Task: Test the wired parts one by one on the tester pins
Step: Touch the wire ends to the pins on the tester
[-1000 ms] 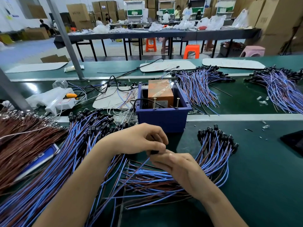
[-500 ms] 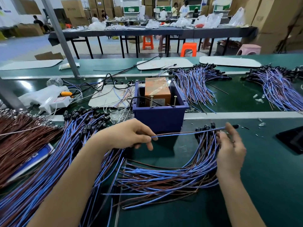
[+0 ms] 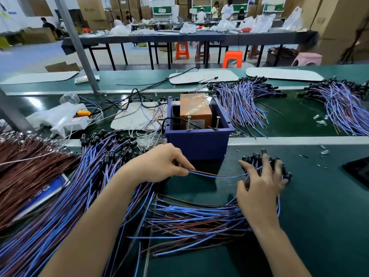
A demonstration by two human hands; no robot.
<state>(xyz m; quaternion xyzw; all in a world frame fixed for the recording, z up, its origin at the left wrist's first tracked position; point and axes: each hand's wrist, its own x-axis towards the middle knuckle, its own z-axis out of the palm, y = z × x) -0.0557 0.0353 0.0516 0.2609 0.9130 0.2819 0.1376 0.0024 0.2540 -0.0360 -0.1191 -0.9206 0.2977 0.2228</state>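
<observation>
bench (image 3: 323,220) green mat | tester box (image 3: 199,145) blue, just beyond both hands | wire pile (image 3: 199,218) under right hand (image 3: 259,186), fingers spread flat on black caps | left hand (image 3: 159,162) pinches wired part (image 3: 215,175) at free ends, thin blue-brown pair lying left-right | pins (image 3: 188,122) upright, beyond left hand, the nearer one

A long dark table (image 3: 189,38) spans the top of the frame on a pale blue-grey floor (image 3: 24,58), with orange stools (image 3: 182,49) and a pink stool (image 3: 307,58) near it. Cardboard boxes (image 3: 339,23) are stacked at upper right, and a grey post (image 3: 75,43) slants at upper left.
</observation>
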